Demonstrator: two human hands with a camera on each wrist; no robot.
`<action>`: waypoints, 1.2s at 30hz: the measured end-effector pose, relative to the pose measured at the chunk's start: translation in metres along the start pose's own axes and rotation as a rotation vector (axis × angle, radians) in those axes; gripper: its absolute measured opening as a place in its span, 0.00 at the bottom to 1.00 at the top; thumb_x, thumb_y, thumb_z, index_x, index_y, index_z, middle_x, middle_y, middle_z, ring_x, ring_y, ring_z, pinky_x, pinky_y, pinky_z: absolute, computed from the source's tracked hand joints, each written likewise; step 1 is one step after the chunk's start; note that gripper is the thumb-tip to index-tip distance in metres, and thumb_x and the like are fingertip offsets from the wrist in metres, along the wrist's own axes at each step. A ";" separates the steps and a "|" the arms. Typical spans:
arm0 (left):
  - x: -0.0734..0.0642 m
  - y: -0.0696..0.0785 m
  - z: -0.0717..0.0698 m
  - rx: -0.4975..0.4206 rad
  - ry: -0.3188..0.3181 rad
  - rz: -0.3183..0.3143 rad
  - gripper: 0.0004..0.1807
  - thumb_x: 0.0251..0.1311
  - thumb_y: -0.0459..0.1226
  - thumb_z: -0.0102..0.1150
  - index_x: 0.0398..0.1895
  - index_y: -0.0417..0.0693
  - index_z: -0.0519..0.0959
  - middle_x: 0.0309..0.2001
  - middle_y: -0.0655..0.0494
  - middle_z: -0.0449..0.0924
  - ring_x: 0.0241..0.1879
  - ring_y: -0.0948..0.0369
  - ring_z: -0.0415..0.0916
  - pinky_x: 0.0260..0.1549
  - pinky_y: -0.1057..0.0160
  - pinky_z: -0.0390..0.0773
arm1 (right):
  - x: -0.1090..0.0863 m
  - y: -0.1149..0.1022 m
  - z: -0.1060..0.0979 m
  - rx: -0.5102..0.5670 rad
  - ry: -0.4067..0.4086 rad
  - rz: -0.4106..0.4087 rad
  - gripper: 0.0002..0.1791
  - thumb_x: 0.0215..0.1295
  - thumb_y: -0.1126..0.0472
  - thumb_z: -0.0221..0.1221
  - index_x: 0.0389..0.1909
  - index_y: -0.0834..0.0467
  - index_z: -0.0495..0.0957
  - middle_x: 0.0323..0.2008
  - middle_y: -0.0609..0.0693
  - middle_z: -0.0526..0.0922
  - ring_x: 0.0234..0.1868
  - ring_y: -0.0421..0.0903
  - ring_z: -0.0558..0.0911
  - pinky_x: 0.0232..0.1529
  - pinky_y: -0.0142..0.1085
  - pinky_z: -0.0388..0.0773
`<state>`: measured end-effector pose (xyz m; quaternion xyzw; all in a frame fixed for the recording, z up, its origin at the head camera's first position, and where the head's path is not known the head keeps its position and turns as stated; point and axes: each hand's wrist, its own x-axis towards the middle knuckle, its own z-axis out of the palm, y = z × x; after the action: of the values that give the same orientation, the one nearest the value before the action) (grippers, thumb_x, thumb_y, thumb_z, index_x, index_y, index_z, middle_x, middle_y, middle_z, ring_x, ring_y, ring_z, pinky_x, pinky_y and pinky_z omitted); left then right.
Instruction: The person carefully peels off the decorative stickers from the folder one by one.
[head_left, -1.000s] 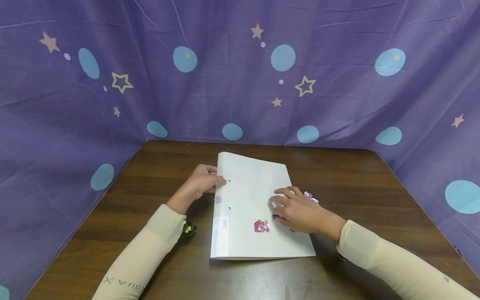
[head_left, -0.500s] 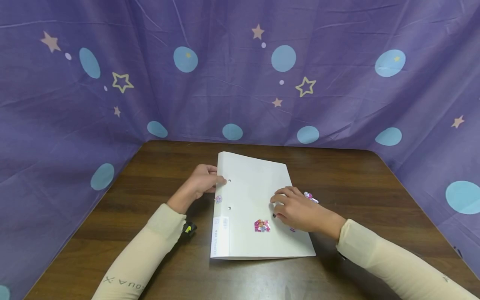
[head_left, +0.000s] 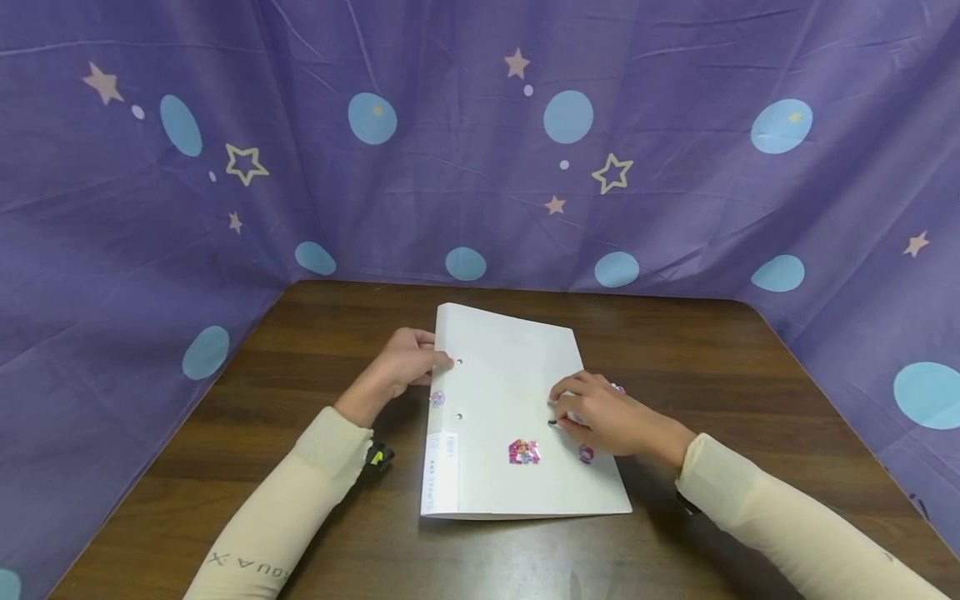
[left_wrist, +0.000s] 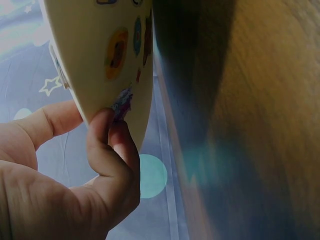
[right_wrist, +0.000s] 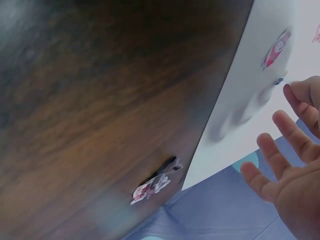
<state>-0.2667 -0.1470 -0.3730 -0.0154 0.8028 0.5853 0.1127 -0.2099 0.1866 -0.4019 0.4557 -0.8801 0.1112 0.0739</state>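
Note:
A white clip file [head_left: 502, 367] lies on the table, its spine to the left. My left hand [head_left: 405, 362] grips the spine edge. In the left wrist view the thumb is on one side and curled fingers on the other, by a purple sticker [left_wrist: 121, 104]. Over the file's right half, my right hand [head_left: 603, 417] has thumb and forefinger together at a small dark sticker [right_wrist: 278, 81], which it appears to pinch. Its other fingers are spread above the file. A pink house-shaped sticker [head_left: 523, 452] and a smaller pink one [head_left: 586, 453] are on the cover.
Another pink-and-white sticker [right_wrist: 152, 187] lies on the brown table [head_left: 712, 358], past the file's right edge. A round sticker [head_left: 437, 399] is on the spine. Several stickers, one orange [left_wrist: 116, 53], show in the left wrist view. A purple curtain [head_left: 465, 150] surrounds the table.
My right hand has shifted slightly right and away from me, the dark sticker moving with its fingertips. The small pink sticker beneath the hand now shows fully. My left hand has stayed still.

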 end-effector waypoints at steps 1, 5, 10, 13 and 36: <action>0.000 0.000 0.000 -0.001 0.001 0.000 0.25 0.58 0.28 0.66 0.59 0.28 0.75 0.51 0.36 0.81 0.43 0.52 0.82 0.40 0.55 0.87 | 0.000 0.001 0.000 -0.002 0.007 0.003 0.04 0.66 0.65 0.67 0.36 0.52 0.84 0.53 0.51 0.82 0.55 0.51 0.77 0.55 0.53 0.75; 0.000 0.000 0.000 0.000 -0.001 0.005 0.25 0.58 0.28 0.66 0.59 0.27 0.75 0.51 0.36 0.81 0.43 0.52 0.82 0.40 0.55 0.87 | -0.003 0.007 -0.003 -0.018 0.044 0.009 0.05 0.65 0.66 0.68 0.36 0.53 0.84 0.53 0.53 0.82 0.54 0.53 0.77 0.54 0.53 0.75; 0.001 0.000 0.000 -0.007 0.001 -0.001 0.25 0.58 0.27 0.66 0.59 0.28 0.74 0.51 0.36 0.81 0.42 0.52 0.82 0.40 0.55 0.87 | -0.006 0.017 -0.006 -0.051 0.084 0.039 0.05 0.63 0.65 0.70 0.36 0.53 0.85 0.53 0.54 0.82 0.55 0.56 0.77 0.52 0.53 0.75; 0.001 0.000 0.001 -0.011 0.001 -0.002 0.26 0.57 0.27 0.66 0.59 0.27 0.74 0.51 0.36 0.81 0.42 0.53 0.82 0.39 0.56 0.87 | -0.008 0.024 -0.008 -0.087 0.106 0.072 0.04 0.63 0.64 0.70 0.36 0.54 0.85 0.52 0.55 0.83 0.55 0.57 0.77 0.50 0.54 0.74; 0.002 -0.001 -0.001 0.005 -0.003 0.002 0.26 0.57 0.28 0.67 0.59 0.28 0.74 0.52 0.37 0.80 0.42 0.52 0.81 0.38 0.56 0.86 | -0.027 0.052 0.000 -0.444 0.095 0.111 0.05 0.60 0.63 0.71 0.32 0.57 0.84 0.49 0.55 0.82 0.53 0.61 0.77 0.48 0.61 0.76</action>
<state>-0.2689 -0.1482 -0.3744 -0.0136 0.8042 0.5833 0.1134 -0.2371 0.2366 -0.4143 0.3735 -0.9021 -0.0602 0.2074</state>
